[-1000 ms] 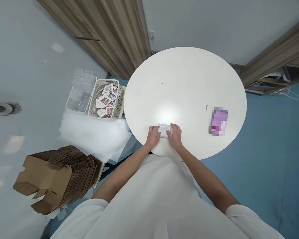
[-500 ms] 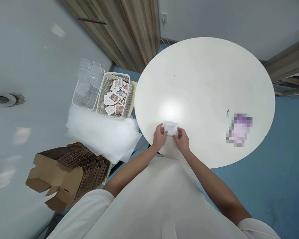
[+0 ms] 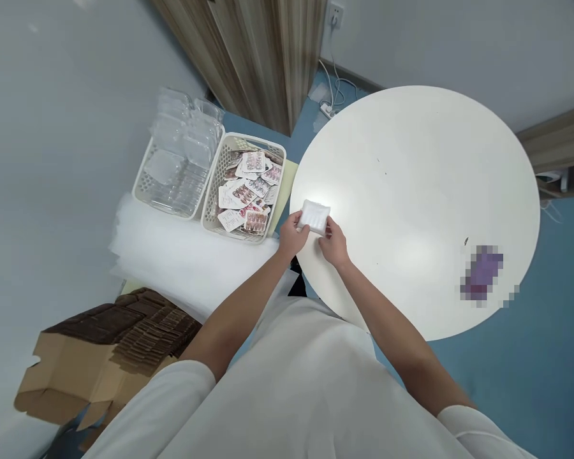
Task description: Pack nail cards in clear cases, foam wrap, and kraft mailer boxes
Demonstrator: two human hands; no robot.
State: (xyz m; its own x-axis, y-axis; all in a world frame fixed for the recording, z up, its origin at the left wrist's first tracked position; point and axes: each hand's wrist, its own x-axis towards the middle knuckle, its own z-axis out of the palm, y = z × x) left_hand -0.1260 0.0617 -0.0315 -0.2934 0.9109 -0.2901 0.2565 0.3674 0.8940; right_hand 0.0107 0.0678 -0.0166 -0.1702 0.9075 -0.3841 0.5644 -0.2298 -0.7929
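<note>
A small flat packet wrapped in white foam sheet (image 3: 314, 217) is held over the near left edge of the round white table (image 3: 425, 172). My left hand (image 3: 293, 236) pinches its left side, thumb along the near edge. On the packet's right side the fingers of my right hand (image 3: 335, 243) are closed, its thumb at the near corner. Faint ridges show through the packet's top; its contents are otherwise hidden.
Left of the table, one white basket (image 3: 278, 191) holds cards of press-on nails; another (image 3: 169, 211) holds clear plastic trays (image 3: 176, 172). Nearer lie white foam sheets (image 3: 182, 255) and stacked flat cardboard boxes (image 3: 90, 357). A blurred-out purple object (image 3: 483, 274) lies at the table's right.
The view has shifted left, toward the baskets. Both hands have moved the packet left and away from me across the table, and it is now tilted.
</note>
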